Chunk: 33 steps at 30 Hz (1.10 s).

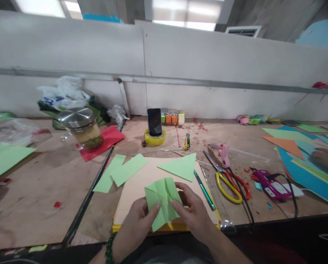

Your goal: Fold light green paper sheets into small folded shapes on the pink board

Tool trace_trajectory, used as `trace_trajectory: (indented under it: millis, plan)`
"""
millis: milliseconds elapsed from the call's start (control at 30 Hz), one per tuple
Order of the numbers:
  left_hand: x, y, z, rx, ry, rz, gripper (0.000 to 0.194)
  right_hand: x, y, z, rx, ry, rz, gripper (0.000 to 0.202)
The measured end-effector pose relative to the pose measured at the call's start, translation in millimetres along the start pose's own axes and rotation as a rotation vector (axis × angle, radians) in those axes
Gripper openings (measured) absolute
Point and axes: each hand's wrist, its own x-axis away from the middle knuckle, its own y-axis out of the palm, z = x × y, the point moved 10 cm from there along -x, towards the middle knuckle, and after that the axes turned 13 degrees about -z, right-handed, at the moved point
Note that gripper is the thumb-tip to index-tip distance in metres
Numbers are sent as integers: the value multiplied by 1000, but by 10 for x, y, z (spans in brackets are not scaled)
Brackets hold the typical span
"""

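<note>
A creased square of light green paper [161,194] is held up between both hands. My left hand [139,220] grips its lower left side, thumb on the front, with a dark green bead bracelet on the wrist. My right hand [191,209] pinches its right side, its thumb near the middle crease. Beneath lies a stack of pale peach paper [131,201] with a yellow edge. On that stack's upper part rests a green paper triangle [182,167]. Two green paper strips [129,170] overlap at its upper left. A teal pen-like tool [205,190] lies along its right side.
Scissors [228,187], a pink glue gun [223,154] and a purple device [272,185] with cords lie right. A phone [154,123] stands in a yellow tape roll [155,139]. A glass jar [88,134] sits left on red paper [111,137]. Another person's hand [327,159] is far right.
</note>
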Motion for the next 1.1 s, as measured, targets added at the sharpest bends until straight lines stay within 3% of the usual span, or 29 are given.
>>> trace_trajectory:
  millis: [233, 333, 467, 633, 733, 900, 967, 1100]
  plan:
    - [10, 37, 141, 30, 20, -62, 46, -5, -10, 47, -85, -48, -24, 41]
    - [48, 4, 178, 32, 60, -48, 49, 11, -137, -24, 163, -61, 22, 34]
    - [215, -189, 339, -241, 245, 93, 61, 2, -86, -256, 657, -136, -102, 32]
    - [272, 20, 486, -631, 413, -92, 48, -51, 73, -335, 1021, -210, -215, 40]
    - [229, 4, 475, -776, 406, -17, 37, -72, 150, -408, 1124, -311, -186, 36]
    - [185, -34, 373, -969, 343, 110, 25, 126, 29, -773, 1032, -547, 119, 24]
    - [145, -42, 284, -986, 264, 97, 20, 173, 59, -772, 977, -555, 95, 15]
    - [85, -54, 177, -1026, 143, 97, 26, 120, 188, -507, 1022, -433, -1, 9]
